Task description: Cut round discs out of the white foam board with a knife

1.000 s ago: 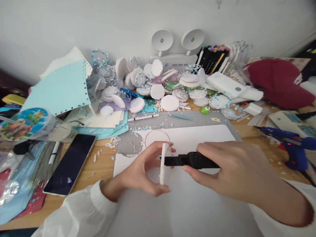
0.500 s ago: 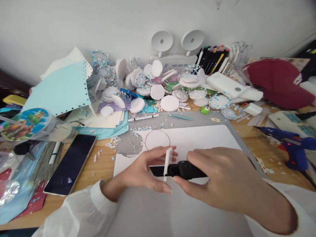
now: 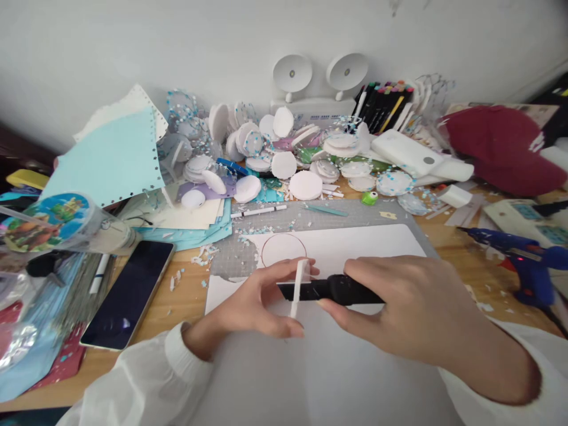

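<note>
Between the thumb and fingers of my left hand (image 3: 261,302) a thin white disc (image 3: 299,290) stands on edge, seen almost from the side. My right hand (image 3: 403,313) grips a black utility knife (image 3: 344,290). Its dark blade crosses the disc and points left, into the space inside my left hand's curled fingers. Whether the blade goes through the disc or passes beside it is hard to tell. Below both hands lies a white sheet (image 3: 368,242) with a drawn circle (image 3: 284,249) at its upper left, on a grey cutting mat (image 3: 319,222).
Many white discs (image 3: 305,185) and blue-dotted strings are heaped at the back. A phone (image 3: 128,296), a lidded cup (image 3: 66,222) and papers (image 3: 106,154) are at the left. At the right are a blue glue gun (image 3: 523,257) and a dark red cap (image 3: 497,148).
The knife and right hand have shifted slightly right and up. The disc is tilted a little more, and my left hand's fingers and thumb have moved slightly.
</note>
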Available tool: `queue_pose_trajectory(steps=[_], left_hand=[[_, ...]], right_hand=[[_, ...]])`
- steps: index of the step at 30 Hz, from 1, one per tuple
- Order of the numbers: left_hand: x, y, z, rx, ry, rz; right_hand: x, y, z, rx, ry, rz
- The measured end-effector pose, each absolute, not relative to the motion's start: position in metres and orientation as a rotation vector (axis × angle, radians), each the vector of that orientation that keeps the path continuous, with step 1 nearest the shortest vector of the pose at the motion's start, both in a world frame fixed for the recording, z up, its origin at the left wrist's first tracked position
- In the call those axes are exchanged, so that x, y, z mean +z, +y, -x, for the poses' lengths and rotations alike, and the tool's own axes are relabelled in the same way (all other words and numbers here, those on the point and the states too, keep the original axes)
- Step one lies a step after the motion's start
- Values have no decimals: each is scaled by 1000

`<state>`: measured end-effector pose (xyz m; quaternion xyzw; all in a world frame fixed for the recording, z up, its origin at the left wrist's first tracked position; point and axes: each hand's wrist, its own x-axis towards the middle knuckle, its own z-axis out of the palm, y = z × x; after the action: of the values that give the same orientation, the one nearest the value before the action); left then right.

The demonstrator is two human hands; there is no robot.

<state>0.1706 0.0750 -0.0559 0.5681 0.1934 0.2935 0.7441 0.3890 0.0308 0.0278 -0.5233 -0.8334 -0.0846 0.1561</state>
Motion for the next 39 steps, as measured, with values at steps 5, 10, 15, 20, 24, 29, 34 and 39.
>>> queue_pose_trajectory(steps=[5,10,15,20,24,29,34,39], left_hand=[[-56,75,-173,594,383,-1127],[-56,75,-173,588,387,-1099],[-56,76,-171,602,418,-1184],[-54,75,-171,613,430,-1217],[-55,75,-172,582,413,-1217],[-54,75,-172,569,419,-1215],[-55,75,-172,563,402,-1209],[-57,75,-171,591,333,-1181]], right_hand=[[20,35,-400,-262,-2338,1582],[17,35,-403,-244,-2332,1597],[22,33,-395,-176,-2384,1525],[23,29,-390,-183,-2392,1508],[22,25,-393,-179,-2386,1515],[23,21,-394,-178,-2370,1547],[21,21,-395,-170,-2355,1560],[22,22,-402,-14,-2332,1675]])
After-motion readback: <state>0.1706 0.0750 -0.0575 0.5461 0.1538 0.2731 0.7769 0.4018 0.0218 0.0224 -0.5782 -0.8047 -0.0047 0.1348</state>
